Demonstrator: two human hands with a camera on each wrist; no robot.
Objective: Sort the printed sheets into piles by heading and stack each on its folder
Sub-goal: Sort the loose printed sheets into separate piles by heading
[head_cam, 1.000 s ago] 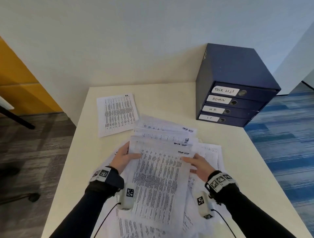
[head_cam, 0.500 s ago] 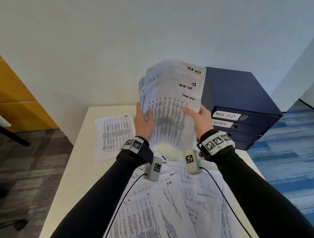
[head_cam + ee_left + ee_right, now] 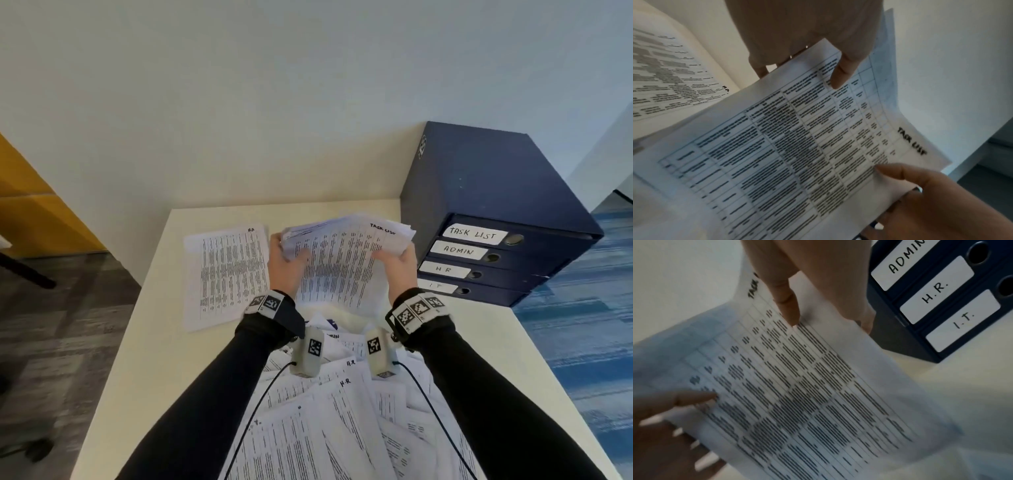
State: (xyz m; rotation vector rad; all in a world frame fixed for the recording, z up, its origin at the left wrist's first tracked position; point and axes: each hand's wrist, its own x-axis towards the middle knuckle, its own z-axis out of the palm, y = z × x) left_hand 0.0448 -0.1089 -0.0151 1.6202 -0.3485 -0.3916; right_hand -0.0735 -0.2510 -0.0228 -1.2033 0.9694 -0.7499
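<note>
Both hands hold one bundle of printed sheets (image 3: 342,263) headed TASK LIST, just above the far part of the table. My left hand (image 3: 289,253) grips its left edge, thumb on top and fingers underneath. My right hand (image 3: 394,255) grips the right edge the same way. In the left wrist view the left thumb (image 3: 840,73) presses on the top sheet (image 3: 797,146); in the right wrist view the right thumb (image 3: 789,305) does likewise. Dark blue folders (image 3: 496,212) lie stacked at the right, labelled TASK LIST, ADMIN, H R and I T. A heap of loose sheets (image 3: 325,411) covers the near table.
One printed sheet (image 3: 226,274) lies flat on the cream table (image 3: 154,342) left of the held bundle. The folder stack stands against the white wall at the table's back right corner. Grey floor lies to the left, blue carpet to the right.
The hands gathered the TASK LIST sheets off the heap and raised them upright before the wall. The bundle has now come down and tilted flatter, close above the table beside the folders.
</note>
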